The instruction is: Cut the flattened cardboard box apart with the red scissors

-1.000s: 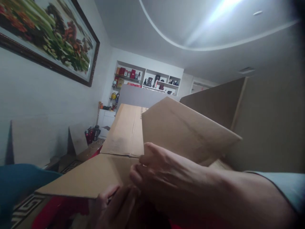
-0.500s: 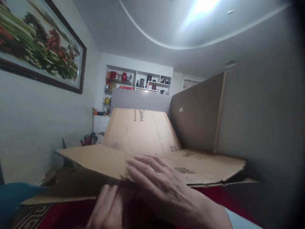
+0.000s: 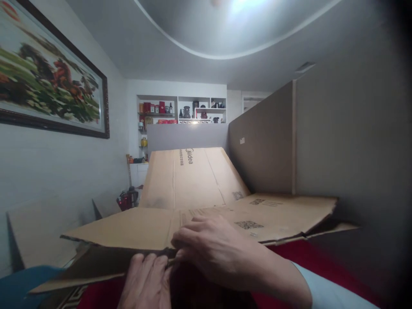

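A large flattened cardboard box (image 3: 199, 180) with printed lettering and square codes spreads out in front of me, its far panel sloping upward. My right hand (image 3: 219, 249) lies at the middle of its near edge, fingers curled over the board and thumb tucked beneath. Lower and to the left, my left hand (image 3: 146, 279) has its fingers together over the near edge of a lower cardboard flap (image 3: 86, 266); its thumb is hidden. The two hands are close together by a dark gap between the layers. Red cloth (image 3: 289, 262) shows under the cardboard.
Tall grey panels (image 3: 267, 146) stand at the right and behind the cardboard. At the lower left is a blue rounded object (image 3: 28, 283). A framed horse painting (image 3: 58, 81) hangs on the left wall, and shelves (image 3: 157, 114) with ornaments are at the back.
My right hand's fingers have gone from lying stretched across the cardboard to curling over its near edge. The left flap sits lower, and my view has shifted slightly.
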`<state>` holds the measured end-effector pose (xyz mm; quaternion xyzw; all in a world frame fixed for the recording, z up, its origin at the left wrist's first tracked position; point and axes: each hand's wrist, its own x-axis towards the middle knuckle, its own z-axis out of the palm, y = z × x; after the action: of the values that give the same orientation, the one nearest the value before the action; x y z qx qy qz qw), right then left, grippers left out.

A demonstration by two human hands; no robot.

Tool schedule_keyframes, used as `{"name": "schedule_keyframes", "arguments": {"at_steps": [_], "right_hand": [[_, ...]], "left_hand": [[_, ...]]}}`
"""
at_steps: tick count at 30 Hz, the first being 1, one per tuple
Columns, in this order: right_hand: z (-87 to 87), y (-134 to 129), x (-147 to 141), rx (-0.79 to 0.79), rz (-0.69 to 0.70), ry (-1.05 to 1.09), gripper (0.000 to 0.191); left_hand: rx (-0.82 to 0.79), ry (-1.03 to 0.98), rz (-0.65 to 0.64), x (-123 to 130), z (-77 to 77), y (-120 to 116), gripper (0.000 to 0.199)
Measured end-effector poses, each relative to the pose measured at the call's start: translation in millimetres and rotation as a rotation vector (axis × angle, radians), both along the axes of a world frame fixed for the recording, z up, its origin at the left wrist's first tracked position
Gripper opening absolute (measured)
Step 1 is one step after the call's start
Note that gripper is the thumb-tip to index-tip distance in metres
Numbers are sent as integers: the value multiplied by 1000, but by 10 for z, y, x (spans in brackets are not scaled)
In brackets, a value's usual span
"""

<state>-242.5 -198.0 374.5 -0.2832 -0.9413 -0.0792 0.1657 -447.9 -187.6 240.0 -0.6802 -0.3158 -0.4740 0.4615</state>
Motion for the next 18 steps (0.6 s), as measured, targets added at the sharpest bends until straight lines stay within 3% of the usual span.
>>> {"name": "schedule_keyframes", "arguments": {"at_steps": [2,6,11,16,18], "right_hand": [[1,10,-36,37,8,-61,14],[-62,58,-119,191,-29,-164,7],[-106,146,-175,321,52,-160,12],[-10,213,-241,233,-8,-92,5],[23,230,-289,183,-21,-86,12]], "left_hand": [[-20,11,25,-3,24,-6,17],[-112,7,-58,32,69,-29,23],[-280,-208,-183,219,212,-151,28],[-220,-227,-166,349,334,-197,20],[-201,-198,-138,347,336,-179,18]]}}
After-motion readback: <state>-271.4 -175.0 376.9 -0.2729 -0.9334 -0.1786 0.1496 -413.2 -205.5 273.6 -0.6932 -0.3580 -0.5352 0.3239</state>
